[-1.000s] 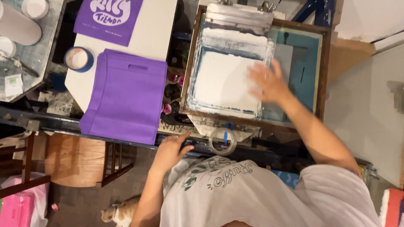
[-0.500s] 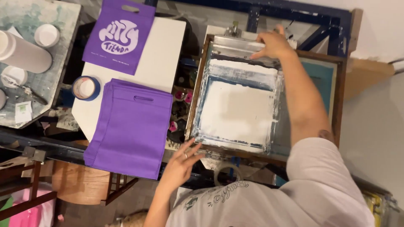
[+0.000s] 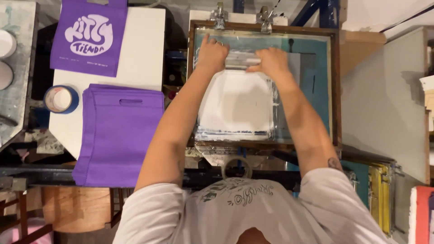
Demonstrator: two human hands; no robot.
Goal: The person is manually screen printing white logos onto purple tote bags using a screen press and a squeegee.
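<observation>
Since the earlier frame your left hand has left the near edge of the press and gone up to the far end of the wooden screen frame, where your right hand was already. Now both hands are closed around the squeegee, one at each end of it, and the pale bar lies crosswise between them near the top of the mesh. The left hand wears a ring on one finger.

The screen lies flat, held at its far side by two metal clamps. Below the squeegee a wide patch of white ink covers the middle of the mesh; the rest of the mesh on the right is teal.

To your left, on the white table, a stack of plain purple bags lies with the handle cut-out toward the far side. Beyond it one printed purple bag shows a white design (I do not copy the lettering). A roll of blue tape stands just beside the stack, at its left. Another tape roll sits at the near edge of the press, close to your chest.
</observation>
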